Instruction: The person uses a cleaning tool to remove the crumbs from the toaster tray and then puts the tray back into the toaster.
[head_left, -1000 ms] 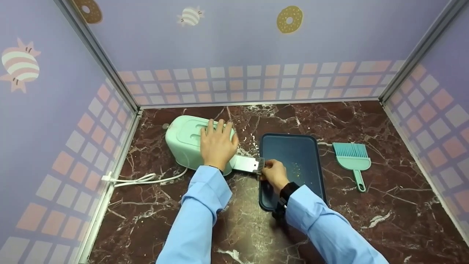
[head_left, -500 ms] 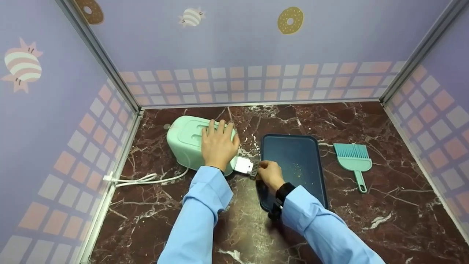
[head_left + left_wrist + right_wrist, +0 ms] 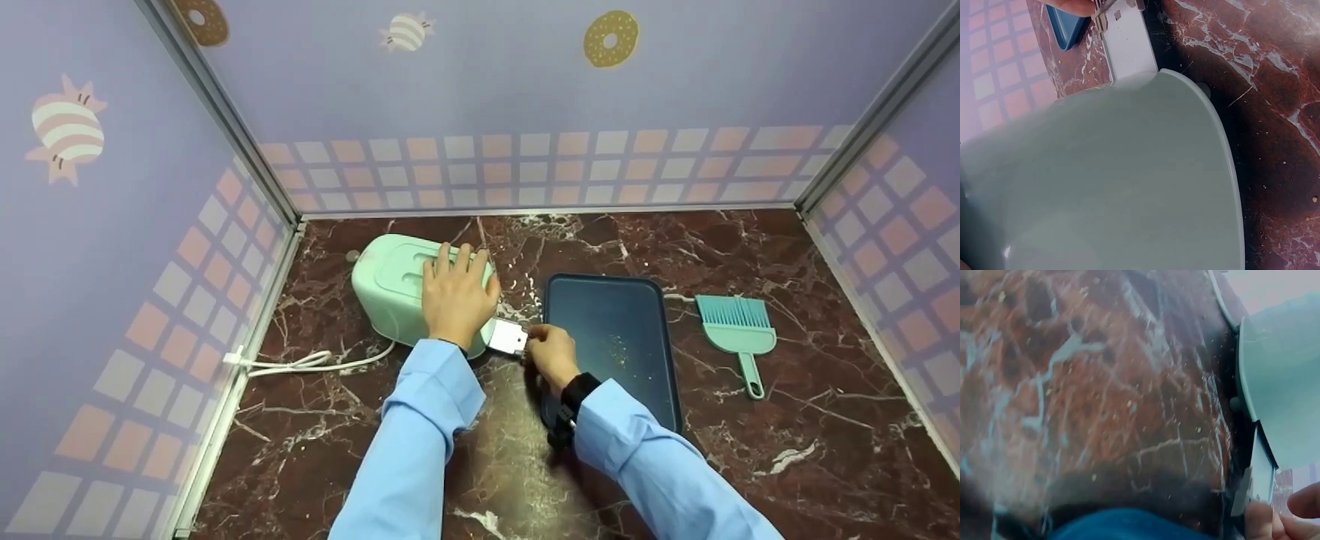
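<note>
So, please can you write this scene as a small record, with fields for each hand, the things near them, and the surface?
left hand: rests flat on top of the mint green toaster, fingers straight
right hand: pinches the outer end of the metal crumb tray
crumb tray: sticks out partly from the toaster's base
dark blue tray: lies right of the toaster, a few crumbs inside
small teal brush: lies right of the blue tray, untouched
white cord: runs left from the toaster
surface: dark red marble countertop

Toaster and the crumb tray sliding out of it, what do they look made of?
Toaster: probably plastic, a mint, smooth matte shell with rounded moulded edges. Crumb tray: likely thin sheet metal, flat, pale grey and reflective; the right hand pinches its dark end, perhaps plastic.
</note>
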Demonstrator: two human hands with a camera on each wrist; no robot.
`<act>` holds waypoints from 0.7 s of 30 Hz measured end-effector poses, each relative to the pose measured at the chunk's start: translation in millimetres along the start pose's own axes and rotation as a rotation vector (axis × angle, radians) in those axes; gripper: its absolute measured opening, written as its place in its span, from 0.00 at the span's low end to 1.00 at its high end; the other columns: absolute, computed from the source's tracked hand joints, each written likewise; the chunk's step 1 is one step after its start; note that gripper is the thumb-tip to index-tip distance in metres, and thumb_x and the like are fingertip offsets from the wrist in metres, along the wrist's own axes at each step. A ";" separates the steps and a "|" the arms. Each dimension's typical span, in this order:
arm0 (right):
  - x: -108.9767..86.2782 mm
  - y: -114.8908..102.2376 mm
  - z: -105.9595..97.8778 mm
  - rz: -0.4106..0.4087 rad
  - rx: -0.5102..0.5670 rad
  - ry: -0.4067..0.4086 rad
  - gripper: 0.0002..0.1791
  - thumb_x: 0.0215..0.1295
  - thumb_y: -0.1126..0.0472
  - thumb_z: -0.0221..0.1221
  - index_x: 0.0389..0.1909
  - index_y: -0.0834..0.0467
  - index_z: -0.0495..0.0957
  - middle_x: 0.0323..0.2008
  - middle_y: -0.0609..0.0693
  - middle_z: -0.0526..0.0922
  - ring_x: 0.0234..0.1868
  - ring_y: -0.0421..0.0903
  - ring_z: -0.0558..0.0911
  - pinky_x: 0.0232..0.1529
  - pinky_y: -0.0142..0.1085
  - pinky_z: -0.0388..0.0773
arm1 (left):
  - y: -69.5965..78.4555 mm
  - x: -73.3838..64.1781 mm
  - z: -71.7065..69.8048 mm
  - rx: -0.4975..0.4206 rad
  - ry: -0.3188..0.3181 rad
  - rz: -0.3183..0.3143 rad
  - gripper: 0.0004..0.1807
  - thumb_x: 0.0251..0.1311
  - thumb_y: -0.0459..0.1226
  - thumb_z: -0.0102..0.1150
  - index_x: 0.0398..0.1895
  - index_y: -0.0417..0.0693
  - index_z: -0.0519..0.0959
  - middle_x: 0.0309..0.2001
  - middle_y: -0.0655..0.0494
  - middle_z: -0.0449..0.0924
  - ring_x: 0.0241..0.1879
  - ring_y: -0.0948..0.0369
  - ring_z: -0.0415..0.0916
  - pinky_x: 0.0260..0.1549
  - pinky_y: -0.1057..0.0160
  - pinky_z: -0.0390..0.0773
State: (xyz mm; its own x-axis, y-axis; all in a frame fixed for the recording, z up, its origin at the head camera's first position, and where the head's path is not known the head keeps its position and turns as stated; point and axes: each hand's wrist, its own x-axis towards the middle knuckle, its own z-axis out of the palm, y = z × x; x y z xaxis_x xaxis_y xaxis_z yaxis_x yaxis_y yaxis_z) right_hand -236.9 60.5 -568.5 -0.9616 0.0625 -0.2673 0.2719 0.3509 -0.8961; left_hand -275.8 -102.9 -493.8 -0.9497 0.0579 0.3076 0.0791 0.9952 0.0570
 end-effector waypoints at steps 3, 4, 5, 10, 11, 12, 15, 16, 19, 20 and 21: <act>1.3 3.0 -5.2 -0.020 -0.061 0.023 0.24 0.65 0.73 0.49 0.62 0.68 0.77 0.49 0.63 0.83 0.23 0.40 0.74 0.24 0.29 0.69 | 0.2 0.5 0.3 0.000 -0.002 0.002 0.26 0.75 0.55 0.44 0.71 0.60 0.72 0.71 0.53 0.70 0.76 0.45 0.57 0.72 0.39 0.57; 1.3 3.6 -6.7 -0.023 -0.074 0.018 0.25 0.65 0.73 0.49 0.64 0.69 0.76 0.50 0.64 0.83 0.21 0.40 0.74 0.23 0.30 0.69 | 0.2 0.4 0.6 0.002 -0.002 0.003 0.26 0.75 0.55 0.44 0.71 0.60 0.72 0.71 0.53 0.70 0.76 0.45 0.57 0.72 0.39 0.57; 1.2 3.6 -8.2 -0.030 -0.092 0.014 0.26 0.66 0.73 0.49 0.65 0.69 0.75 0.51 0.65 0.83 0.22 0.40 0.74 0.24 0.29 0.69 | 0.1 0.4 1.0 0.004 0.002 0.003 0.26 0.75 0.55 0.44 0.71 0.60 0.73 0.71 0.53 0.71 0.76 0.45 0.57 0.72 0.39 0.57; 0.3 0.4 -11.3 -0.062 -0.163 0.007 0.25 0.66 0.71 0.50 0.64 0.70 0.76 0.53 0.65 0.84 0.23 0.40 0.74 0.26 0.30 0.68 | -0.3 -0.4 2.0 0.013 0.014 0.005 0.26 0.76 0.55 0.44 0.71 0.60 0.72 0.71 0.53 0.71 0.76 0.45 0.58 0.72 0.40 0.58; -0.1 -0.6 -11.0 -0.065 -0.169 0.011 0.25 0.66 0.70 0.51 0.64 0.69 0.76 0.52 0.64 0.84 0.24 0.40 0.74 0.27 0.29 0.68 | -0.4 -0.4 2.3 0.013 0.015 0.005 0.26 0.76 0.55 0.44 0.71 0.60 0.72 0.71 0.53 0.71 0.76 0.45 0.58 0.72 0.40 0.58; -0.7 -1.5 -10.6 -0.068 -0.173 0.013 0.25 0.66 0.70 0.51 0.63 0.69 0.77 0.52 0.63 0.85 0.23 0.40 0.74 0.27 0.29 0.69 | -0.3 -0.5 2.3 0.014 0.013 0.004 0.26 0.76 0.55 0.44 0.71 0.60 0.72 0.71 0.53 0.70 0.76 0.45 0.57 0.72 0.40 0.58; -2.5 -3.3 -9.3 -0.077 -0.179 0.021 0.24 0.65 0.70 0.51 0.62 0.68 0.79 0.49 0.62 0.86 0.27 0.43 0.78 0.29 0.30 0.71 | 0.3 0.0 2.0 0.012 0.006 0.003 0.26 0.76 0.55 0.43 0.71 0.61 0.72 0.71 0.53 0.70 0.76 0.45 0.56 0.72 0.40 0.57; -2.8 -3.9 -8.2 -0.083 -0.185 0.025 0.24 0.65 0.70 0.51 0.61 0.68 0.79 0.48 0.62 0.86 0.29 0.44 0.79 0.30 0.30 0.72 | 0.0 0.5 2.2 0.009 0.005 0.004 0.26 0.76 0.55 0.43 0.71 0.61 0.72 0.71 0.53 0.70 0.76 0.45 0.57 0.72 0.40 0.57; -3.1 -3.8 -4.9 -0.075 -0.163 0.018 0.23 0.64 0.70 0.51 0.59 0.67 0.81 0.46 0.61 0.87 0.34 0.47 0.82 0.32 0.30 0.73 | -0.2 1.0 2.1 0.001 0.005 0.004 0.26 0.75 0.55 0.43 0.71 0.60 0.72 0.71 0.53 0.70 0.76 0.45 0.57 0.72 0.40 0.57; -2.9 -3.1 -3.5 -0.068 -0.150 0.012 0.23 0.64 0.70 0.52 0.59 0.67 0.81 0.46 0.61 0.87 0.35 0.47 0.82 0.33 0.30 0.74 | -0.3 1.1 2.1 0.000 0.007 0.005 0.26 0.75 0.55 0.44 0.71 0.60 0.73 0.71 0.53 0.70 0.76 0.45 0.57 0.72 0.40 0.57; -2.8 -2.5 -2.1 -0.057 -0.127 0.005 0.22 0.65 0.70 0.52 0.59 0.67 0.81 0.47 0.61 0.87 0.37 0.47 0.82 0.34 0.29 0.74 | -0.3 1.1 2.0 0.000 0.008 0.005 0.26 0.75 0.55 0.44 0.70 0.60 0.73 0.71 0.53 0.70 0.76 0.45 0.57 0.72 0.40 0.57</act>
State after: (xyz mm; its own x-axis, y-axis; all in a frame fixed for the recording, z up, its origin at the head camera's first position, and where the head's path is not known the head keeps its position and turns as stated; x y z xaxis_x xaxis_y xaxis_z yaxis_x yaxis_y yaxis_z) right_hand -234.9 61.4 -564.8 -0.9756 0.0432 -0.2152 0.2100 0.4693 -0.8577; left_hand -277.5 -103.0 -495.3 -0.9468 0.0627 0.3156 0.0842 0.9949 0.0550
